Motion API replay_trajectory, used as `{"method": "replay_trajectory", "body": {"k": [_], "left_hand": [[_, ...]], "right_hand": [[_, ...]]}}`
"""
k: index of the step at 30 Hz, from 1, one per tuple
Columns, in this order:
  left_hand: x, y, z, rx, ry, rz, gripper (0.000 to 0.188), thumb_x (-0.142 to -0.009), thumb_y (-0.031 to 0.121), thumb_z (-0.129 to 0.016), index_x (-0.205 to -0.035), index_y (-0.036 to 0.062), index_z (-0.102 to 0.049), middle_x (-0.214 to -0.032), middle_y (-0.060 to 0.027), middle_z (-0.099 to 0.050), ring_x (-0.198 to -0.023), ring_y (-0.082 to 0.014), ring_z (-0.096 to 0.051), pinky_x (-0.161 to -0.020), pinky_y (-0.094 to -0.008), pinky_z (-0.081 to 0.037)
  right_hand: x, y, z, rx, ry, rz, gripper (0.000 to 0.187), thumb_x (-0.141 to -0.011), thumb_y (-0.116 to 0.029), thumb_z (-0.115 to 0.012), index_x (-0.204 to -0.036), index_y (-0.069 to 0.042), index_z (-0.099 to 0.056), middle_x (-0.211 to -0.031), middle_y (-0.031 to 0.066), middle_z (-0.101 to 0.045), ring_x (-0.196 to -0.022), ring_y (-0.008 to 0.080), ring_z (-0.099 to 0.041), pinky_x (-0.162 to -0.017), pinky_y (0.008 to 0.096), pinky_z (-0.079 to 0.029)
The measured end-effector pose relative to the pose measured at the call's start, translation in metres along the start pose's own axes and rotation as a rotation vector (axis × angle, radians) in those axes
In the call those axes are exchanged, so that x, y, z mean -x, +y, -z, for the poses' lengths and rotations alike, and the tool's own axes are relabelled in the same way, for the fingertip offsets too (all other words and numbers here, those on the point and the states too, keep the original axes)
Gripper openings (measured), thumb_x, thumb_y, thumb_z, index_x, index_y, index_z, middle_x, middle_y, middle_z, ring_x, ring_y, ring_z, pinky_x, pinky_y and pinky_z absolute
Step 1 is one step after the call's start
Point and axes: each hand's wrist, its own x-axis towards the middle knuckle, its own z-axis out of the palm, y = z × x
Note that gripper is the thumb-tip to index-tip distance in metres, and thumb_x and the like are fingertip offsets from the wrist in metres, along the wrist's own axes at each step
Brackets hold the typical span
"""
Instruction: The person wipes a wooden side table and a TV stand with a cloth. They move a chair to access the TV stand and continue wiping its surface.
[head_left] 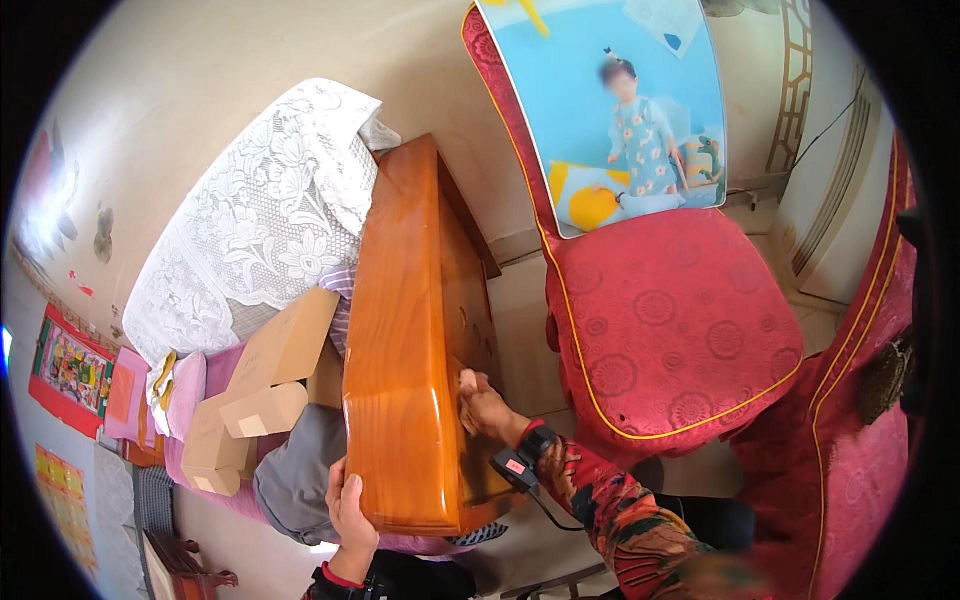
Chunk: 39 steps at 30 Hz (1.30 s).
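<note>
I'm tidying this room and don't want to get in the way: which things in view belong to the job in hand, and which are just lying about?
In the job:
- wooden cabinet
- left hand, at its near end
- right hand, at its right side

Apparently just lying about:
- white lace cloth
- cardboard box
- red chair
- child's picture on the chair

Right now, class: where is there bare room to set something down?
The red chair seat is bare between the photo panel and its yellow front piping. So is the glossy face of the wooden cabinet, between the lace cloth and the left hand. Crowded: left of the cabinet, where the cardboard box and grey fabric lie close.
</note>
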Motion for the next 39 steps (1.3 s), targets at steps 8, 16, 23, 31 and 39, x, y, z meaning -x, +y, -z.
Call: {"method": "replay_trajectory", "body": {"k": [8,16,23,31,39], "left_hand": [[-0.002,-0.010,0.003,0.043,0.007,-0.042,0.032,-0.099,0.020,-0.051,-0.120,-0.0033,-0.059,-0.113,-0.0059,-0.062,-0.104,-0.0133,-0.055,-0.096,-0.0278,-0.042],[-0.006,-0.021,0.006,0.068,0.006,-0.090,0.028,-0.099,0.019,-0.057,-0.117,-0.0023,-0.061,-0.110,-0.0062,-0.065,-0.101,-0.0129,-0.059,-0.093,-0.0275,-0.045],[-0.008,-0.023,0.003,0.042,0.041,-0.101,0.029,-0.099,0.021,-0.059,-0.114,-0.0028,-0.063,-0.106,-0.0057,-0.066,-0.097,-0.0131,-0.059,-0.091,-0.0278,-0.046],[0.061,0.036,-0.009,-0.622,0.202,-0.796,0.063,-0.076,0.019,-0.078,-0.129,-0.0013,-0.050,-0.126,-0.0218,-0.053,-0.113,-0.0395,-0.054,-0.098,-0.0464,-0.045],[0.092,0.095,-0.034,-0.466,-0.342,-0.825,0.077,-0.082,0.038,-0.080,-0.141,0.0028,-0.046,-0.143,-0.0208,-0.048,-0.134,-0.0356,-0.047,-0.111,-0.0442,-0.039]], "right_hand": [[0.112,-0.017,-0.021,0.342,-0.008,0.056,0.021,-0.104,-0.027,-0.040,-0.114,-0.008,-0.042,-0.079,0.0116,-0.054,-0.071,0.0221,-0.060,-0.055,0.0330,-0.049],[0.167,-0.130,0.026,-1.004,-0.413,-0.220,0.027,-0.102,-0.033,-0.054,-0.108,-0.007,-0.056,-0.089,0.0078,-0.061,-0.077,0.0211,-0.061,-0.067,0.0335,-0.052],[0.217,-0.157,0.041,-1.055,-0.368,-0.104,0.045,-0.100,-0.037,-0.053,-0.131,-0.004,-0.055,-0.124,0.0129,-0.065,-0.113,0.0291,-0.062,-0.098,0.0426,-0.051],[0.275,-0.213,0.039,-0.953,-0.454,-0.002,0.053,-0.100,-0.037,-0.050,-0.140,-0.002,-0.050,-0.137,0.0151,-0.059,-0.125,0.0315,-0.057,-0.108,0.0450,-0.044],[0.301,-0.216,-0.003,-1.003,-0.802,-0.107,0.059,-0.103,-0.042,-0.043,-0.145,0.000,-0.045,-0.139,0.0223,-0.056,-0.120,0.0350,-0.060,-0.100,0.0464,-0.050]]}}
